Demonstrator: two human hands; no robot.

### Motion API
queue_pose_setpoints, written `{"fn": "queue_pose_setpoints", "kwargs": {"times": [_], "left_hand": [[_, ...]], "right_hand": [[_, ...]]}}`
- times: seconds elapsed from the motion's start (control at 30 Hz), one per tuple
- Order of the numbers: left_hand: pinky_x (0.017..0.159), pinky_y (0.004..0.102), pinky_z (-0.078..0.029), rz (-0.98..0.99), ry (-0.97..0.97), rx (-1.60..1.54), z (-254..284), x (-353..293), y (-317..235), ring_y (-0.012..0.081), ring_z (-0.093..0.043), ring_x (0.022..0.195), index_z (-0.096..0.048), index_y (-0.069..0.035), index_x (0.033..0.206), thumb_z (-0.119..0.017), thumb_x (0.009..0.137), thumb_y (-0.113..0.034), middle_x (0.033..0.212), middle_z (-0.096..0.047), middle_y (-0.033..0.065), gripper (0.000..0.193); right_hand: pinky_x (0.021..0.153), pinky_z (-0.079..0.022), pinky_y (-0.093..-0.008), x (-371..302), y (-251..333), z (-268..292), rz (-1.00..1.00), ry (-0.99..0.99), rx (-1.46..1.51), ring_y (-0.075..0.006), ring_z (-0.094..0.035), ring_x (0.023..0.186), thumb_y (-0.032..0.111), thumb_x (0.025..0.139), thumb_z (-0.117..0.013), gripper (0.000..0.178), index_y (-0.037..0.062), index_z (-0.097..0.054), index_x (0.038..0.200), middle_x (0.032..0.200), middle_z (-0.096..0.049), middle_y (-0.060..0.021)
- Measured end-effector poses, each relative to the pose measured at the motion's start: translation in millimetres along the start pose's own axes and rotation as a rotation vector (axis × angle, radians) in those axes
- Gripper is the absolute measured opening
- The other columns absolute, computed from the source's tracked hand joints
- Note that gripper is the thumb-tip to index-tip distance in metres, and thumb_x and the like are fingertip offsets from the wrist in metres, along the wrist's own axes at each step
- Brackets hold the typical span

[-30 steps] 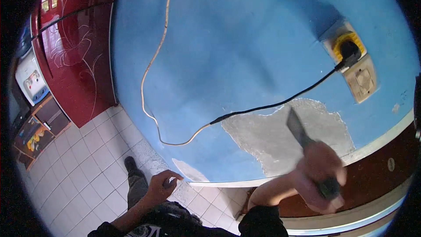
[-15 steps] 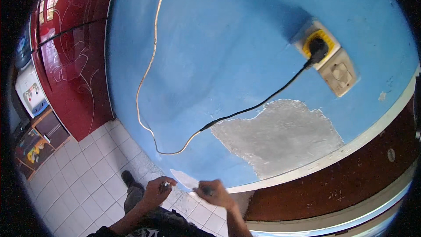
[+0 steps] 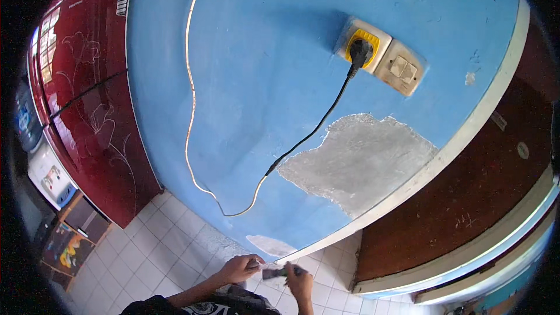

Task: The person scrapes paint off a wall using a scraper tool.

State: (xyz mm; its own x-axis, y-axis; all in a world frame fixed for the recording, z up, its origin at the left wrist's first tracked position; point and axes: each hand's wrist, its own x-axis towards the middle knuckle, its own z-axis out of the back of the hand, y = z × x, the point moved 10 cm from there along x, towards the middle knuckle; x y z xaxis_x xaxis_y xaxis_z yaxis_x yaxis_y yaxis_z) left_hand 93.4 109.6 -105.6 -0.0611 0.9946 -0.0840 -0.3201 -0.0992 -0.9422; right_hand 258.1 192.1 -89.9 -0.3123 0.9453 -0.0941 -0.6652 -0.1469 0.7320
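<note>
My right hand [image 3: 300, 283] is closed round the dark handle of a scraper [image 3: 273, 273], whose flat, squarish blade points left toward my other hand. My left hand [image 3: 238, 269] is closed, with a small greyish thing at its fingertips that I cannot make out. Both hands are low, just below the bottom of the blue wall [image 3: 245, 111]. Right above them is a small pale bare patch [image 3: 269, 245] in the paint. Farther up and to the right spreads a larger grey bare patch [image 3: 361, 160] with ragged paint edges.
A black plug [image 3: 361, 52] sits in a yellow-rimmed socket beside a wall switch [image 3: 402, 70]; its cable [image 3: 189, 116] loops down the wall. A dark red refrigerator [image 3: 87, 99] and a water dispenser [image 3: 51, 178] stand left. A brown door [image 3: 443, 198] is right, white floor tiles [image 3: 157, 245] below.
My view has shifted. My hands have dropped a little away from the small bare patch, and the scraper's blade now shows turned toward my left hand.
</note>
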Motion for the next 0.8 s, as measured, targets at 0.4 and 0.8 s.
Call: {"fn": "queue_pose_setpoints", "kwargs": {"times": [0.4, 0.8], "left_hand": [[0.053, 0.0258, -0.042, -0.375, -0.371, -0.039, 55, -16, -87, 0.0139, -0.054, 0.061, -0.054, -0.008, 0.109, -0.05, 0.088, -0.007, 0.09, -0.06, 0.0092, 0.022], [0.06, 0.0321, -0.051, -0.509, -0.552, 0.217, 97, 86, -213, 0.0242, -0.064, 0.074, -0.039, -0.014, 0.132, -0.06, 0.081, -0.037, 0.104, -0.059, 0.01, 0.06]], "right_hand": [[0.042, -0.038, -0.0246, -44, 70, -24, -0.121, 0.167, 1.34, -0.0173, -0.05, 0.053, 0.009, 0.079, -0.044, 0.038, 0.0127, -0.035, 0.116, 0.081, -0.05, -0.009], [0.034, -0.032, -0.0171, 51, 157, 32, 0.178, -0.045, 1.383, -0.0039, -0.046, 0.045, 0.024, 0.092, -0.04, 0.041, 0.0153, -0.033, 0.131, 0.07, -0.054, 0.0011]]}}
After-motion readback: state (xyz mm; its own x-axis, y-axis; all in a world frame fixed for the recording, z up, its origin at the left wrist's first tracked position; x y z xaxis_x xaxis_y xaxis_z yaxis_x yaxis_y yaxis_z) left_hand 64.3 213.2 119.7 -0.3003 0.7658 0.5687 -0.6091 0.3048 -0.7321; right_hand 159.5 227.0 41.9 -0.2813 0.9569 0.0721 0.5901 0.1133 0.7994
